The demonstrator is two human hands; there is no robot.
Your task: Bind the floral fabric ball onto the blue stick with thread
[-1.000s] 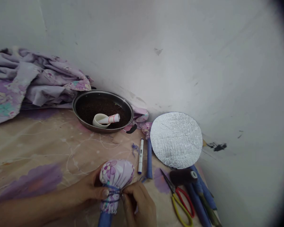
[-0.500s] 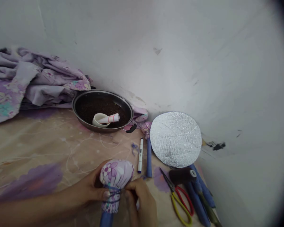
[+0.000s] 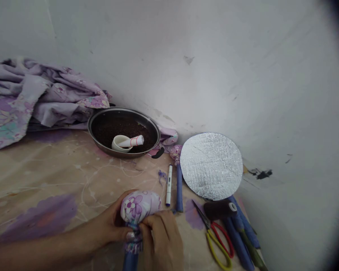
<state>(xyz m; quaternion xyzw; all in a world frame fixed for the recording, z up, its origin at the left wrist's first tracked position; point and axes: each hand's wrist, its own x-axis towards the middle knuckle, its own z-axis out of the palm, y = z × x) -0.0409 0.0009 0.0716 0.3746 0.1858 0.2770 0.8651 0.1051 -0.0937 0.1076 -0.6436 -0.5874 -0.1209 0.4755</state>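
Note:
A stuffed ball of lilac flowered cloth (image 3: pixel 139 205) sits on top of a blue stick (image 3: pixel 130 261) near the bottom of the view. My left hand (image 3: pixel 113 226) grips the tied neck of the cloth ball from the left. From the right, my right hand (image 3: pixel 162 239) is closed over the same neck and covers the thread wound there. Whether its fingers hold a thread end is hidden.
Against the wall stand a metal pan of dark grains (image 3: pixel 123 131) with a white scoop, a silver foil disc (image 3: pixel 211 165) and a heap of lilac cloth (image 3: pixel 39 98). A white marker (image 3: pixel 168 185), blue stick (image 3: pixel 179 188), dark thread spool (image 3: pixel 219 209) and red-yellow scissors (image 3: pixel 216 241) lie right of my hands.
My right hand moved up and left from beside the tied neck to cover it. The cloth ball tilted and sank slightly.

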